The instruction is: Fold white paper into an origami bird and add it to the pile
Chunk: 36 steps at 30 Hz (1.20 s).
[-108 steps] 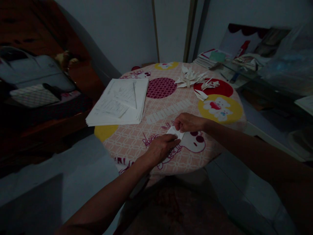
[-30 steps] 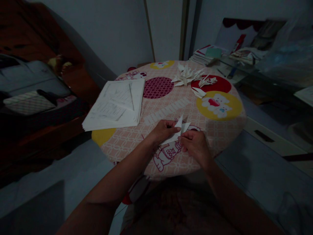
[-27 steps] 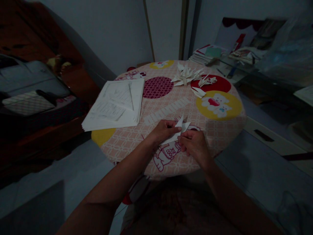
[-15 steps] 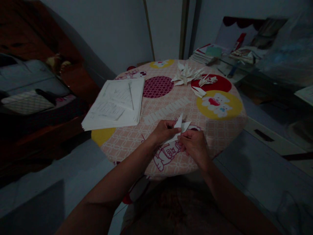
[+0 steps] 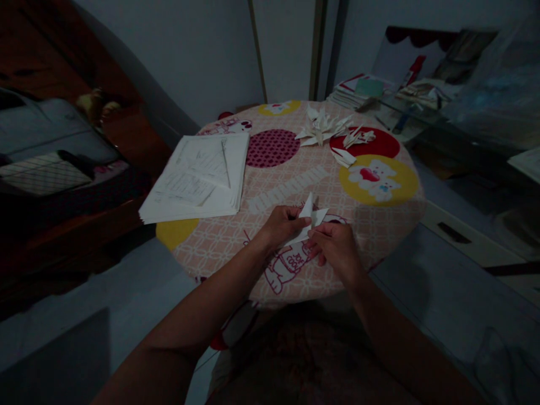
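Pinching pointed, folded white paper point(image 5: 306, 212): left hand point(image 5: 280, 225) and right hand point(image 5: 336, 246). Ten o'clock: grey handled bag point(image 5: 57, 126), contents hidden.

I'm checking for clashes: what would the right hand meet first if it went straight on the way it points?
The paper, which the right hand appears to touch; the left hand looks next in line, though depth is hard to judge.
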Available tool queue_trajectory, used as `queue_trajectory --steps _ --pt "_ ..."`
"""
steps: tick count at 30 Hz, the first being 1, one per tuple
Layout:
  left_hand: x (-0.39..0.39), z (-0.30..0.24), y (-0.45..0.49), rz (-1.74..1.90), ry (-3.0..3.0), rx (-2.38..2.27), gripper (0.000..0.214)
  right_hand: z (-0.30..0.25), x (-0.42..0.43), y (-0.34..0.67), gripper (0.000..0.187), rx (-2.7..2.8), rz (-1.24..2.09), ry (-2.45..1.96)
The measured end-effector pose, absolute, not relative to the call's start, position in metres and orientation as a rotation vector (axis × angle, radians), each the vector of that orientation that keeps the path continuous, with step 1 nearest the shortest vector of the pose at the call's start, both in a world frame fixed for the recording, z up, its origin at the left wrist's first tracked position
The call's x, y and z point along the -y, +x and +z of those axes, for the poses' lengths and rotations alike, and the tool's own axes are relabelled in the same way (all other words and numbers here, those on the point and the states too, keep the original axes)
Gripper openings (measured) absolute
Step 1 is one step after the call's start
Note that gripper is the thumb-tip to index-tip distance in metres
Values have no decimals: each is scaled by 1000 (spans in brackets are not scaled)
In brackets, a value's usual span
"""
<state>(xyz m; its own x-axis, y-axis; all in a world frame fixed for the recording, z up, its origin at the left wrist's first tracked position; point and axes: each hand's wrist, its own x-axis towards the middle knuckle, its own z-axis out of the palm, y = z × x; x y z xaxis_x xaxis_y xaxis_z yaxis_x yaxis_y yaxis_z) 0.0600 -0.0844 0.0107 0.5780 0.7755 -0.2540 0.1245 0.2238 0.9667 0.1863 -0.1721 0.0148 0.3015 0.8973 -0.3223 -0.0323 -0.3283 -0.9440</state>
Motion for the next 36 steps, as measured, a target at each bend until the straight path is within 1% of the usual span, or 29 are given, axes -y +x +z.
queue_trajectory --steps 5,15,21,28,36 --pt "85 11 59 546 1294 -869 34 18 173 188 13 779 1243 -1579" --pt "88 12 62 572 1395 -879 32 12 173 187 12 820 1165 -1594" --pt "87 12 62 585 1435 -896 34 11 173 186 17 828 1129 -1629" --pt "88 15 63 574 1399 -867 33 11 174 186 17 827 1116 -1630" --pt "88 17 64 589 1448 -956 31 11 173 185 18 826 1096 -1655"
